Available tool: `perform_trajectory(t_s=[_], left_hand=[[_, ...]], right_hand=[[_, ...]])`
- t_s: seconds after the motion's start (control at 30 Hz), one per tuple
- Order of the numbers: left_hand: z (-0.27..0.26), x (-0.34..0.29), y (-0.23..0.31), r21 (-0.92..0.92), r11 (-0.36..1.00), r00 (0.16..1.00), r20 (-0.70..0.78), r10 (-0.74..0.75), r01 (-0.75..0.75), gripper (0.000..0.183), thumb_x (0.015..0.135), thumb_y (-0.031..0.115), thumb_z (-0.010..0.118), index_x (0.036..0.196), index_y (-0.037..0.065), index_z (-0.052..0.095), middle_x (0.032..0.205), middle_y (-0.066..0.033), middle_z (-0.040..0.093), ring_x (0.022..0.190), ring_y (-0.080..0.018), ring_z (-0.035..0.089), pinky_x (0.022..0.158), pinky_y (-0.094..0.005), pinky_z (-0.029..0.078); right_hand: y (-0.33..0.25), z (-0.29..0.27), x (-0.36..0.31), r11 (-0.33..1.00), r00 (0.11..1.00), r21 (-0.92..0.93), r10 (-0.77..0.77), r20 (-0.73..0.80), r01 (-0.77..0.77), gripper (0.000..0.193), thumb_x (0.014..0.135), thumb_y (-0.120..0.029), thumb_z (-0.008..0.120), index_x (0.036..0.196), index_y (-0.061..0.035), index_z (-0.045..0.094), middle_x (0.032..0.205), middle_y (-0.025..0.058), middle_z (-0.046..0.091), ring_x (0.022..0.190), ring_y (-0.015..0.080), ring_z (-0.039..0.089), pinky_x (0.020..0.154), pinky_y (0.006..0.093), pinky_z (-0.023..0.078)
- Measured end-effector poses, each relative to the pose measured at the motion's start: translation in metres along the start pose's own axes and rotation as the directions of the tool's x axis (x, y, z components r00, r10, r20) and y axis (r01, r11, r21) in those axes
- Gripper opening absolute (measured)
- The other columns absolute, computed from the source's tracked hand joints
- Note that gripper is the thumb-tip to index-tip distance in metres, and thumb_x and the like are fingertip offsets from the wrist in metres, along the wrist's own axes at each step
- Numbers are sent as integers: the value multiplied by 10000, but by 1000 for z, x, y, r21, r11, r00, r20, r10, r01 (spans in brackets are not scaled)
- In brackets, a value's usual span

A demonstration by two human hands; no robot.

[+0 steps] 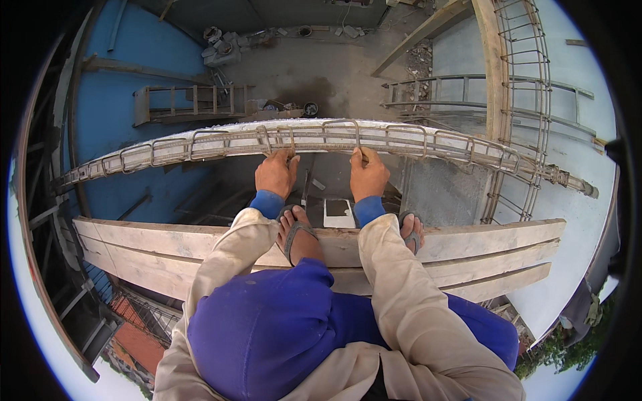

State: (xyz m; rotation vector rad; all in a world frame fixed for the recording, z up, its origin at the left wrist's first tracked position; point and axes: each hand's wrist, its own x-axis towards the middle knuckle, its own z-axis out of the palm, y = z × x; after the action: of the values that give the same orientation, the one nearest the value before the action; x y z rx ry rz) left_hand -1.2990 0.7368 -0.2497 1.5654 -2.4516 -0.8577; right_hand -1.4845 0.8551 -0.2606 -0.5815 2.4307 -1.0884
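Observation:
A long rebar cage (307, 142) of lengthwise bars and bent stirrups runs across in front of me, above a pale wall top or beam. My left hand (275, 174) is closed at the cage's near side, its thumb and fingers on the steel beside a stirrup. With bent fingers, my right hand (370, 175) pinches the near end of another stirrup (357, 132). Both thumbs point inward, with a gap between the hands. Exactly how the left fingertips grip the steel is partly hidden by the hand.
I am crouched on wooden planks (495, 242), my sandalled feet at their far edge. Below lies a floor with rubble and a bucket (310, 108). A vertical rebar cage (538, 80) and timber post (493, 73) rise at right, near a ladder (461, 101). A blue wall (160, 53) stands left.

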Motion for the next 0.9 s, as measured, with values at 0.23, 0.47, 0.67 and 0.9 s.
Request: perform_trajectory(t_s=[0.23, 0.47, 0.67, 0.9], left_hand=[[9, -4, 21, -130, 990, 997, 43, 59, -53, 218, 964, 277, 736, 1037, 73, 751, 978, -193, 763, 894, -421, 727, 777, -504, 580], [13, 15, 37, -97, 993, 985, 154, 75, -60, 256, 966, 314, 752, 1032, 67, 775, 934, -190, 770, 869, -419, 735, 773, -482, 584], [-5, -4, 15, -242, 948, 952, -174, -251, 206, 253, 934, 272, 804, 1009, 40, 737, 945, -182, 755, 868, -373, 738, 766, -448, 574], [-15, -2, -27, -253, 939, 942, -180, -283, 233, 217, 922, 217, 802, 1006, 33, 723, 928, -171, 759, 861, -376, 738, 788, -454, 574]], right_hand=[[5, -3, 1, 998, 998, -18, -65, 8, 65, 228, 951, -233, 757, 1007, -13, 767, 857, 168, 783, 795, 318, 778, 760, 427, 596], [23, -22, 17, 999, 1000, -35, 25, 17, -25, 231, 943, -236, 770, 1020, -18, 779, 871, 159, 795, 814, 296, 789, 774, 405, 604], [26, -38, 26, 999, 993, -5, 36, 113, -36, 278, 991, -291, 760, 1039, -19, 780, 868, 118, 797, 795, 211, 780, 760, 350, 590], [29, -42, 25, 997, 980, 42, 58, 192, -67, 315, 1041, -323, 728, 1065, -10, 762, 825, 66, 744, 748, 146, 737, 676, 311, 572]])
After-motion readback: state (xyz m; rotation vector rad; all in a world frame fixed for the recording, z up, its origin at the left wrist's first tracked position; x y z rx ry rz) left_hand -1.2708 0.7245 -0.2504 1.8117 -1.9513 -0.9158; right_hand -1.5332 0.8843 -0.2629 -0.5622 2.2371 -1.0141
